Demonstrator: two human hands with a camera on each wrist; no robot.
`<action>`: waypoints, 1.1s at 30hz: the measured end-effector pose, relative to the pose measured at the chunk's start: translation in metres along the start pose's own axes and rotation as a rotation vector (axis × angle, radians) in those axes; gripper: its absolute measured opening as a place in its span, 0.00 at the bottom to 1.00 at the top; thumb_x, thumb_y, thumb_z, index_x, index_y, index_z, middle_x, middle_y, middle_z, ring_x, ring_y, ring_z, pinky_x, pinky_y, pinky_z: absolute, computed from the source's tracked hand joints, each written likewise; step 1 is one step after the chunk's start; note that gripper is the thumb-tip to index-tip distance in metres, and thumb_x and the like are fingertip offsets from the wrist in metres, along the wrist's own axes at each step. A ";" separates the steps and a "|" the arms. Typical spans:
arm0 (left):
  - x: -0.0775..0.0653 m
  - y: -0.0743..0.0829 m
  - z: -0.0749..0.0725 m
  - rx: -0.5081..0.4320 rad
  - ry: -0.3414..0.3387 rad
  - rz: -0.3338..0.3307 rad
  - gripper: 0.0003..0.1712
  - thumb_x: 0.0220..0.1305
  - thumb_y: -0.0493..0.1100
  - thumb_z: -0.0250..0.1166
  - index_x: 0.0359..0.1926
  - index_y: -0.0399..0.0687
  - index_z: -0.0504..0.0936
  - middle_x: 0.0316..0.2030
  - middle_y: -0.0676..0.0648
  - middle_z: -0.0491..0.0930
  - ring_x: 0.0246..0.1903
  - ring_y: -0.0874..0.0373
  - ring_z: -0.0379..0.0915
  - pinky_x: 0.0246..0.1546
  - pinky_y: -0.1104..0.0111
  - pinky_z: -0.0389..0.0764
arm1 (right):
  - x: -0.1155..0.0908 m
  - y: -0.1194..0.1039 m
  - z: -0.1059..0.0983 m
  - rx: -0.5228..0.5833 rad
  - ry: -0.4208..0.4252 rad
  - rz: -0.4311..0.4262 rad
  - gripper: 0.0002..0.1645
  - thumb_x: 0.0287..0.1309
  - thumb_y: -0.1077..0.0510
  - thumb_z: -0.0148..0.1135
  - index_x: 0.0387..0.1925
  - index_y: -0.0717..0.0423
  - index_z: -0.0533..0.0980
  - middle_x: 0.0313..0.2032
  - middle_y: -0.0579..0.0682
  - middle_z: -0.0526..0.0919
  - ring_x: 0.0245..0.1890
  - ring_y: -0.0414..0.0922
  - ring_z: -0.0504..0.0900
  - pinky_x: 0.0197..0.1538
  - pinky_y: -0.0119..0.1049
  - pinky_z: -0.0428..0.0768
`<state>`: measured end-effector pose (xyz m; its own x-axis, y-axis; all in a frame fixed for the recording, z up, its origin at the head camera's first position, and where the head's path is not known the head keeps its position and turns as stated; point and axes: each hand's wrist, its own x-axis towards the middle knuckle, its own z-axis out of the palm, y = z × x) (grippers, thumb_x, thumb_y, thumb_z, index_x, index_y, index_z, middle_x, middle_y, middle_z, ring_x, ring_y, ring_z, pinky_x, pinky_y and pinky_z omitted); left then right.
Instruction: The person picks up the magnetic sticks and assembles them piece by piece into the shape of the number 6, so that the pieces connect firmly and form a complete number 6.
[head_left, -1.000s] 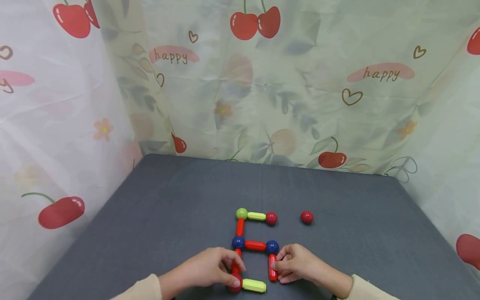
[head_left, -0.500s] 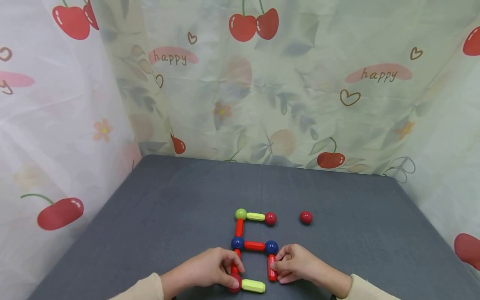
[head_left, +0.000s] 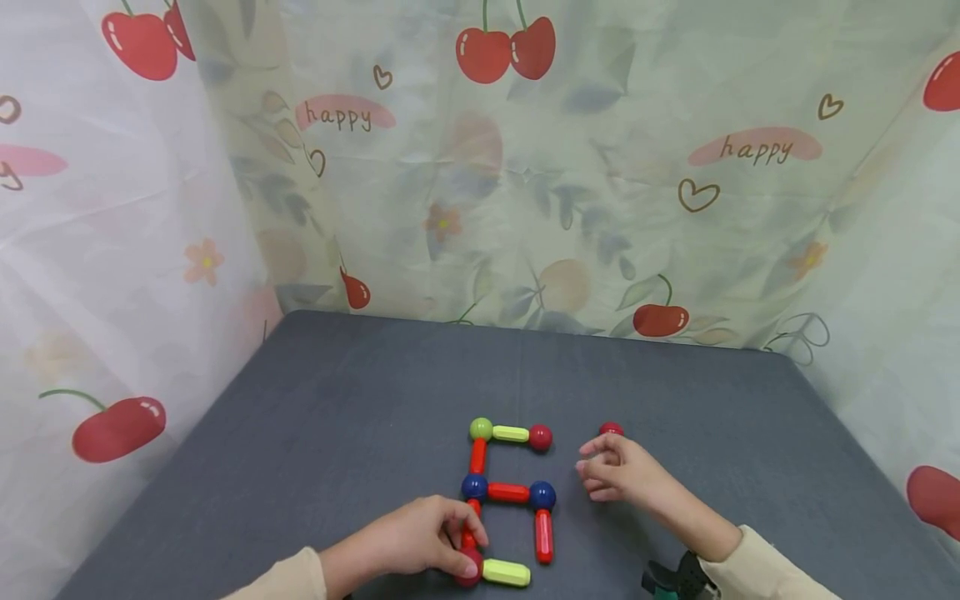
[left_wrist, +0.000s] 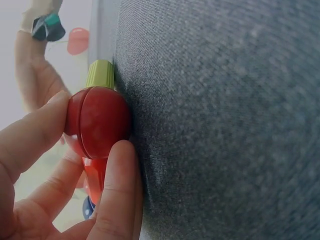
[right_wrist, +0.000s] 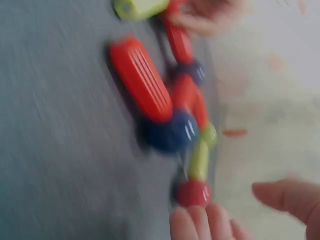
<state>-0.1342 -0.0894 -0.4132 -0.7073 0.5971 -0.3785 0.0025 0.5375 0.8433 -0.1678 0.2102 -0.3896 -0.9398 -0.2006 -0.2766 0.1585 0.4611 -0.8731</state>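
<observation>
At the near left corner of a figure of rods and balls, my left hand (head_left: 423, 533) pinches a red ball (left_wrist: 102, 122) between thumb and fingers. A yellow-green rod (head_left: 506, 573) sticks out rightward from that ball. Red rods link it up to a blue ball (head_left: 475, 486) and a lime ball (head_left: 482, 429). A second blue ball (head_left: 542, 495) has a red rod (head_left: 543, 537) pointing toward me, its near end touching nothing. My right hand (head_left: 618, 473) hovers right of the figure, fingers loosely bent, nothing between them. Just beyond it sits a loose red ball (head_left: 611, 427), partly hidden.
A short yellow-green rod (head_left: 511, 434) ending in another red ball (head_left: 540, 437) forms the figure's far side. The dark grey table (head_left: 390, 375) is bounded at the back and sides by a printed curtain (head_left: 525, 225).
My right hand has let go of the red rod below the right blue ball and moved away, rightward, toward the loose red ball. My left hand has stayed on its ball.
</observation>
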 end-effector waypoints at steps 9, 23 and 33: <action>-0.003 0.005 0.003 -0.018 0.026 -0.018 0.10 0.54 0.37 0.73 0.38 0.52 0.84 0.26 0.51 0.76 0.29 0.58 0.70 0.28 0.70 0.68 | 0.019 0.018 -0.028 -0.342 0.287 -0.281 0.31 0.61 0.57 0.65 0.63 0.60 0.66 0.59 0.62 0.73 0.59 0.58 0.73 0.62 0.55 0.72; -0.001 0.004 0.003 -0.014 0.025 -0.010 0.10 0.54 0.38 0.73 0.38 0.52 0.84 0.26 0.51 0.76 0.29 0.58 0.70 0.28 0.70 0.68 | 0.049 0.034 -0.045 -0.374 0.132 -0.146 0.43 0.54 0.57 0.71 0.66 0.66 0.62 0.59 0.70 0.71 0.56 0.61 0.75 0.53 0.52 0.78; -0.002 0.006 0.004 0.008 0.035 -0.004 0.10 0.53 0.38 0.74 0.37 0.53 0.84 0.26 0.52 0.76 0.28 0.58 0.70 0.27 0.71 0.67 | 0.055 0.037 -0.050 -0.437 0.128 -0.153 0.25 0.53 0.63 0.69 0.52 0.65 0.75 0.44 0.59 0.82 0.42 0.49 0.79 0.41 0.39 0.78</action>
<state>-0.1299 -0.0854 -0.4089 -0.7313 0.5742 -0.3680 0.0053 0.5444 0.8388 -0.2292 0.2594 -0.4165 -0.9764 -0.1993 -0.0830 -0.1007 0.7605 -0.6415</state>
